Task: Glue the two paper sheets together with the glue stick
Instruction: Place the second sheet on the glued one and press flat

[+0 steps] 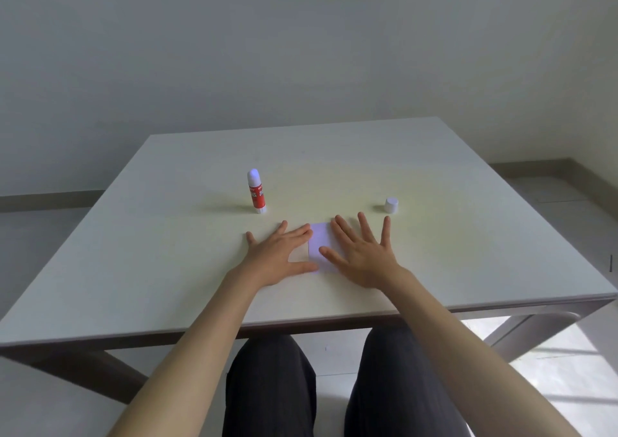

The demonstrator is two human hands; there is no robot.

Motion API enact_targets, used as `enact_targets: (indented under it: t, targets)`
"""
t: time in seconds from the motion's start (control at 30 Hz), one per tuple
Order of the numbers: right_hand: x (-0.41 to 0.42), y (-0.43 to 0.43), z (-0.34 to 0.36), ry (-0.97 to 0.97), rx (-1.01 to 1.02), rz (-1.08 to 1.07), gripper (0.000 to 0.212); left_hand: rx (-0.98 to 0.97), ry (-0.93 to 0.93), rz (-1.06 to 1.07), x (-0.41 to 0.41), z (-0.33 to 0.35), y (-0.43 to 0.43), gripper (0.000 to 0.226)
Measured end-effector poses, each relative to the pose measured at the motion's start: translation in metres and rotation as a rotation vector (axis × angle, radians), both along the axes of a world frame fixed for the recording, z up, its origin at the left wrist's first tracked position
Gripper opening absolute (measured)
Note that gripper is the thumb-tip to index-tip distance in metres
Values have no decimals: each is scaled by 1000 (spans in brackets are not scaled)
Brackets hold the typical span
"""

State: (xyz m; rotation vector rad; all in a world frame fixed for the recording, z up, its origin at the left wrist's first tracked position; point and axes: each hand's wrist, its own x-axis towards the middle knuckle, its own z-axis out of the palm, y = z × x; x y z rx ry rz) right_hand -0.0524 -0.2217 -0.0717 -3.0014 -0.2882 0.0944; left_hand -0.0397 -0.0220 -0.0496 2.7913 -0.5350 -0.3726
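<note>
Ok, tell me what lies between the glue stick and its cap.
Bare table only, in the head view. The glue stick stands left, the cap right; nothing sits on the stretch between.

paper sheets [320, 241]: edges hidden under both hands; one or two, cannot tell
glue stick [256, 192] label: too small to read

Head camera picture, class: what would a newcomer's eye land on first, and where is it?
First, the two hands, left hand and right hand, spread flat at the near middle of the table, pressing on a small pale paper between them. Next, the red glue stick standing upright and uncapped behind the left hand. Its white cap sits apart, behind the right hand.
</note>
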Motion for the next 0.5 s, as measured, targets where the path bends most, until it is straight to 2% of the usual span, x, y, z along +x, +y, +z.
enact_targets:
  t: [0.07,0.13,0.23,0.3,0.37,0.4,0.5]
  targets:
    - [-4,2,-4,-43,-6,18,79,-30,-9,2,-2,-2,1,75]
    - [-5,2,-7,-72,0,14,80,-139,-47,24,-3,-3,3,73]
    - [-6,1,-6,-127,7,-4,81,-526,-251,116,-2,-1,12,58]
    - [-10,1,-7,-184,55,4,78,-709,-446,309,3,2,21,45]
    - [-13,0,-5,-212,235,-4,71,-772,-566,579,14,4,28,45]
    - [-14,-2,-2,-225,379,-30,68,-771,-565,679,23,4,31,53]
    - [-16,-6,7,-320,770,-182,65,-728,-352,762,47,5,31,79]
